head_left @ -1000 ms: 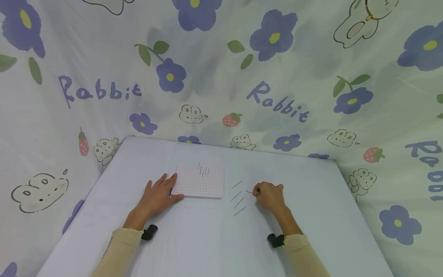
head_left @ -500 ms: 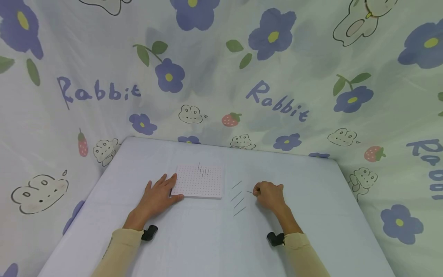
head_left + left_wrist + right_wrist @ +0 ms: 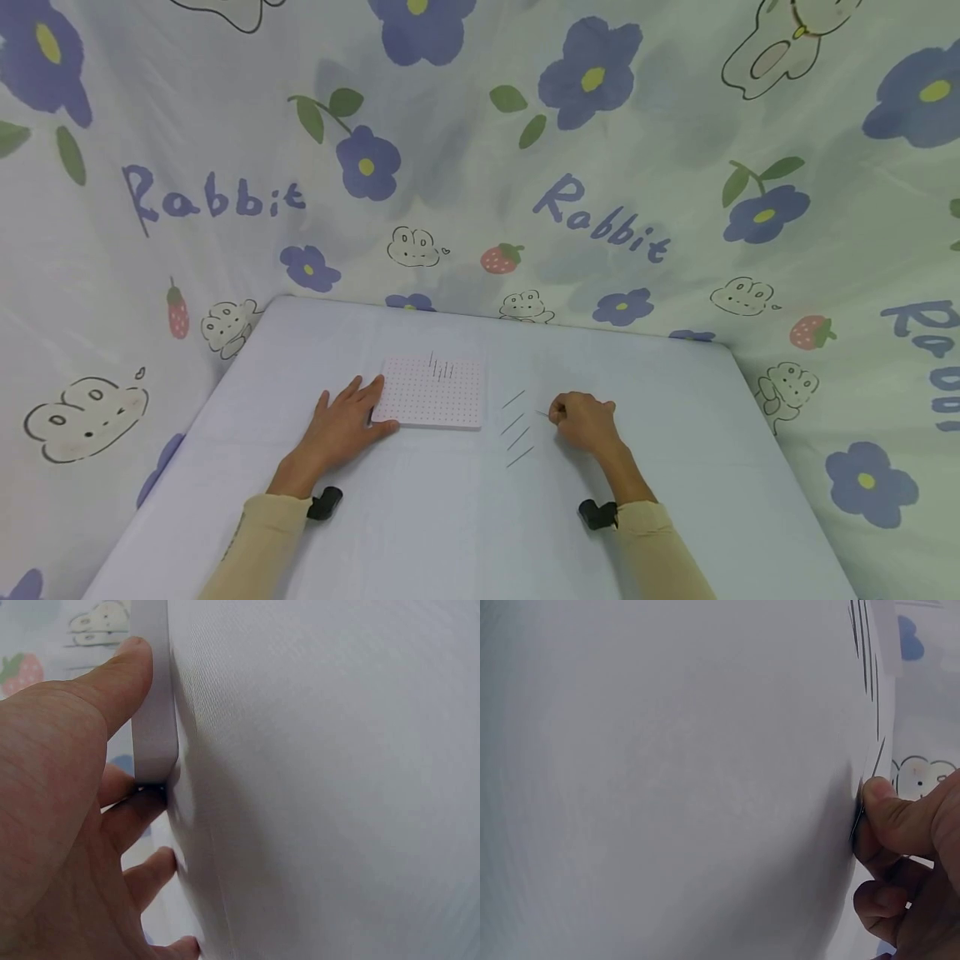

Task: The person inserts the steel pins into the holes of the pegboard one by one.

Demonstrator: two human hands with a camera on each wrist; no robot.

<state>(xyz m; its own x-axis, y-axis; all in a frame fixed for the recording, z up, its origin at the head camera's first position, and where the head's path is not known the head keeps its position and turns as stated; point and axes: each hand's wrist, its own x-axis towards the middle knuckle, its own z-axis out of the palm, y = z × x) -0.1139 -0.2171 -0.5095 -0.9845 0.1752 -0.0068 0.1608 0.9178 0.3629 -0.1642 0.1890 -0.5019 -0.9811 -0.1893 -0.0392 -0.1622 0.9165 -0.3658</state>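
Note:
A white board with a grid of small holes [image 3: 429, 404] lies left of the middle of the table, with several thin dark needles [image 3: 439, 371] standing in its far part. My left hand [image 3: 348, 427] rests at the board's near left corner, fingers spread. In the left wrist view the thumb [image 3: 124, 679] lies against the board's side [image 3: 155, 742]. My right hand [image 3: 585, 421] pinches a thin needle [image 3: 878, 759] between thumb and curled forefinger, close to the tabletop. Several more needles [image 3: 517, 427] lie slanted in a column between the board and this hand.
A white cloth covers the table [image 3: 442, 517]. Behind it hangs a curtain [image 3: 465, 192] printed with flowers and rabbits. Each wrist wears a small black camera, one on the left [image 3: 326, 503] and one on the right [image 3: 597, 515].
The needle in my right hand shows slightly less of its length past the fingertips, and its tip has shifted a little to the right. My left hand has stayed at the board.

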